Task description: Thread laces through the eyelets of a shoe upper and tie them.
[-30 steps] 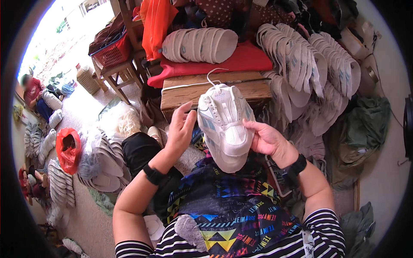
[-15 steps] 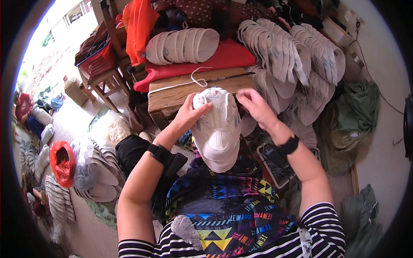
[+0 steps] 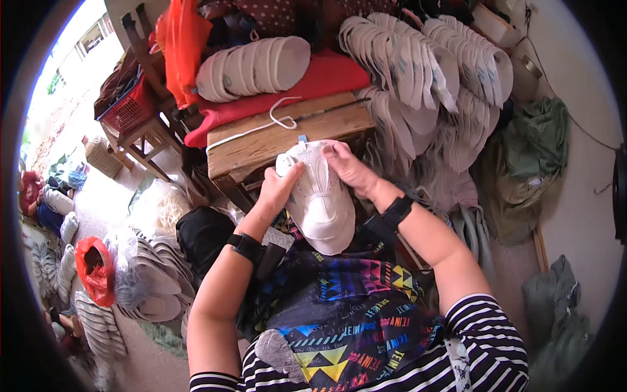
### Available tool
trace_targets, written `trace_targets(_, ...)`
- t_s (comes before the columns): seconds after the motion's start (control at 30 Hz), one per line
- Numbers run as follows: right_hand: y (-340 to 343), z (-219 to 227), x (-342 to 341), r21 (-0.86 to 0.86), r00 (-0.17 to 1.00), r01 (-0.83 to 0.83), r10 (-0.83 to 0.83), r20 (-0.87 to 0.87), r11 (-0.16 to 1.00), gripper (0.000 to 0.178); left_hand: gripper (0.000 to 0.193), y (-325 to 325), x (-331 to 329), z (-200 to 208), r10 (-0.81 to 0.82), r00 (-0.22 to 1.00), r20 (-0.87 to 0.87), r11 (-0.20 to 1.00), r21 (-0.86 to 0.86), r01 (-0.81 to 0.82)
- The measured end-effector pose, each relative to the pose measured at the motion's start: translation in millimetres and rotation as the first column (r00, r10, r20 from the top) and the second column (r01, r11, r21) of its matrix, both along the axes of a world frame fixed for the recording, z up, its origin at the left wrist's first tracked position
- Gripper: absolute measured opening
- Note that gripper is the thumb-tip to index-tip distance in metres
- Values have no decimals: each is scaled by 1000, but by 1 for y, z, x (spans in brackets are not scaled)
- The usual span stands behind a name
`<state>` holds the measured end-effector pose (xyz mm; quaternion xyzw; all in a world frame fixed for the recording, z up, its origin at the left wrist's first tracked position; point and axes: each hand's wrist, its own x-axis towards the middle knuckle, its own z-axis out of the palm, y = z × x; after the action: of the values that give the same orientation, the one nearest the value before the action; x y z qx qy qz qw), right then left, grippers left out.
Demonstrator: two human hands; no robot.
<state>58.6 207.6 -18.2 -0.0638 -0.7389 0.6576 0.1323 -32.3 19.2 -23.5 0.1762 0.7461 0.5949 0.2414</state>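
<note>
A white sneaker upper (image 3: 322, 212) with mesh panels hangs in front of me, its toe toward my lap. My left hand (image 3: 281, 186) pinches it along the left edge of the opening, thumb on top. On the other edge, beside the tongue, my right hand (image 3: 349, 171) grips it with bent fingers. Just beyond stands a rough wooden bench (image 3: 238, 160). A white shoelace (image 3: 251, 131) lies looped across its top, and a thin dark rod-like tool (image 3: 333, 112) lies near its back edge.
Nested uppers (image 3: 255, 65) sit on a red cloth (image 3: 343, 72) behind the bench. More stacks (image 3: 395, 59) are piled at the right, near green sacks (image 3: 539, 140). A red basket (image 3: 128, 108) rests on a stool at the left. A red plastic bag (image 3: 85, 284) stands by floor stacks.
My right hand has come in from the right and taken hold of the upper's right edge. The left hand keeps its grip. The view has shifted slightly.
</note>
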Motion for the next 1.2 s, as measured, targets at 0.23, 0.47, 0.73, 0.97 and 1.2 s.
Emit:
trace_targets(0.23, 106, -28, 99, -237, 909, 189, -79, 408, 953, 30, 51, -11, -20, -7, -90, 995, -50, 994, 61, 93)
trace_targets(0.47, 176, -123, 245, 112, 589, 445, -385, 710, 888, 17, 56, -5, -18, -4, -169, 984, 48, 983, 82, 165)
trace_targets(0.73, 153, -233, 240, 646, 704, 17, -468, 535, 763, 25, 78, -14, -16, -13, -7, 989, 151, 1000, -19, 10)
trace_targets(0.97, 140, -237, 208, 807, 717, -342, -422, 555, 481, 28, 77, -27, -7, 9, 58, 985, 161, 972, -234, -19)
trace_targets(1.2, 145, -74, 168, 220, 660, -332, 59, 749, 917, 25, 57, -10, 51, 65, -52, 371, -927, 967, -139, -212)
